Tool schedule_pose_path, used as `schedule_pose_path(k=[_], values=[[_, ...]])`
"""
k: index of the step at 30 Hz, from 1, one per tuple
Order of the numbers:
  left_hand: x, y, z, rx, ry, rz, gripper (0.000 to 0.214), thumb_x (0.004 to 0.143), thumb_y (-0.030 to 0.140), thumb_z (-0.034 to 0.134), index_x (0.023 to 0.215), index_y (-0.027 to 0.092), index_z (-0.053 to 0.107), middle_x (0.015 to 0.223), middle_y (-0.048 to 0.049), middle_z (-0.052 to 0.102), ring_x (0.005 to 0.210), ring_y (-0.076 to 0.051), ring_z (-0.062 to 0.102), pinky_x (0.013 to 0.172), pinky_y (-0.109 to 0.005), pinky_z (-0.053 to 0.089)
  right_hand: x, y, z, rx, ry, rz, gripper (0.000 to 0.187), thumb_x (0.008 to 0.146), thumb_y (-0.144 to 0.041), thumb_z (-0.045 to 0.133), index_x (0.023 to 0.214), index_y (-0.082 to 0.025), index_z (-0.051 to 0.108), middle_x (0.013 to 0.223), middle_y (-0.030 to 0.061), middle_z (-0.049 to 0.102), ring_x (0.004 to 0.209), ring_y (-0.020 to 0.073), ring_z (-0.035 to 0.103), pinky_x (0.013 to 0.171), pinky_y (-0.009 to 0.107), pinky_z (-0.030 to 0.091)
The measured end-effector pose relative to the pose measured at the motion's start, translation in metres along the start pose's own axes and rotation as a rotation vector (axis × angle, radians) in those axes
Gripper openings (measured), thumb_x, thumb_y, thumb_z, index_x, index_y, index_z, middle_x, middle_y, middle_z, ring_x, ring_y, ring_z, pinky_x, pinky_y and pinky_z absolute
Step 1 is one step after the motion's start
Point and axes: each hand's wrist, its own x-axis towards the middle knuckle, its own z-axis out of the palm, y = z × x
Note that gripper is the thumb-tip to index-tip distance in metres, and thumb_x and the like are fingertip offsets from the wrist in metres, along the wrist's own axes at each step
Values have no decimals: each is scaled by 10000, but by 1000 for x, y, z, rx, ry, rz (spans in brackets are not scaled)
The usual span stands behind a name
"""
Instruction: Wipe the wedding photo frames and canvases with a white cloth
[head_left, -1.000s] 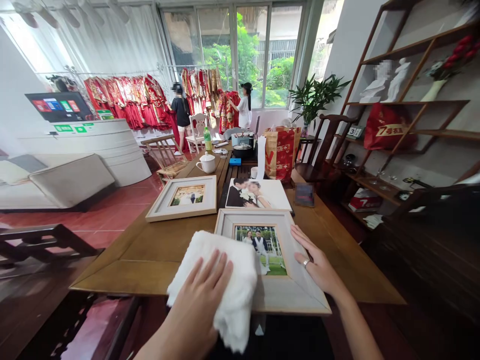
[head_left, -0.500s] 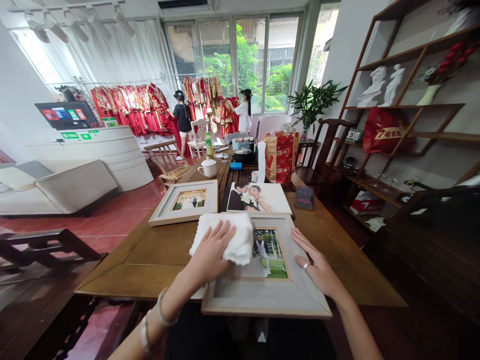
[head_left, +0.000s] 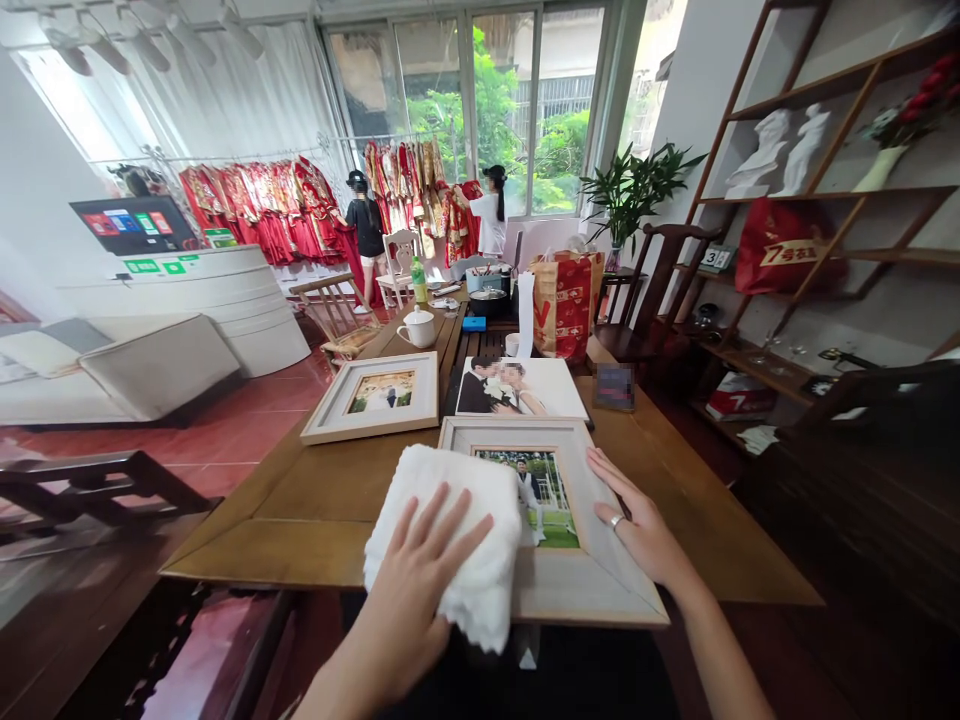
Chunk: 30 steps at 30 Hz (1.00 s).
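A folded white cloth (head_left: 480,500) lies over the left side of a light-coloured picture frame (head_left: 585,590). My left hand (head_left: 420,570) presses flat on the cloth with its fingers spread. Part of the cloth hangs past the frame's near edge. On the frame's right border rests my right hand (head_left: 637,515), fingers stretched out along the edge, a ring on one. The photo (head_left: 551,500) inside shows a person on grass; its left part is hidden under the cloth. Behind lie another framed picture (head_left: 322,412) and an unframed wedding print (head_left: 551,385).
The wooden table (head_left: 300,545) also bears a white lidded cup (head_left: 420,328), a small dark plaque (head_left: 615,388), a blue box (head_left: 474,324) and a red-and-brown paper bag (head_left: 562,310). Two people stand by red garments (head_left: 262,210) farther back. Shelves (head_left: 787,200) stand at right.
My left hand and the cloth have come down towards me, uncovering the frame's upper left corner. More of the cloth now shows. My right hand stays on the frame's right border.
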Motion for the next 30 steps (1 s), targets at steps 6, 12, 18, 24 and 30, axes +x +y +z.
schedule_pose_path(k=[6, 12, 18, 24, 30], values=[[-36, 18, 5, 32, -15, -20, 1060, 418, 103, 420, 1425, 343, 193, 1494, 73, 87, 1370, -296, 59, 1098, -506, 109, 0, 0, -2, -9, -29, -15, 512, 816, -203, 496, 1318, -296, 446, 1447, 2, 361, 1360, 207, 261, 1136, 469, 157], [4, 0, 4, 8, 30, -75, 1001, 454, 94, 427, 1414, 312, 243, 1501, 43, 142, 1371, -259, 107, 1084, -477, 147, -1, 0, -3, -15, -33, -19, 503, 820, -220, 498, 1315, -292, 451, 1445, 4, 363, 1356, 220, 269, 1134, 475, 156], [71, -30, -3, 65, 121, -146, 763, 634, 159, 495, 1375, 226, 326, 1472, -98, 249, 1330, -276, 210, 1002, -450, 257, 0, -1, -1, -22, -39, -3, 507, 815, -198, 492, 1313, -285, 454, 1452, 3, 350, 1362, 205, 254, 1136, 468, 160], [107, -33, -2, 118, 123, -193, 806, 644, 115, 485, 1402, 244, 243, 1481, -86, 214, 1320, -320, 183, 985, -497, 237, -1, 1, -2, -32, -28, -1, 517, 804, -180, 491, 1308, -292, 461, 1450, -1, 352, 1357, 212, 265, 1136, 471, 159], [123, -12, 0, 53, 56, -84, 856, 640, 100, 509, 1423, 230, 187, 1494, -122, 156, 1354, -337, 87, 1017, -529, 180, 0, 3, -2, -43, -30, 7, 527, 795, -178, 497, 1310, -285, 459, 1450, 5, 353, 1355, 217, 271, 1132, 479, 169]])
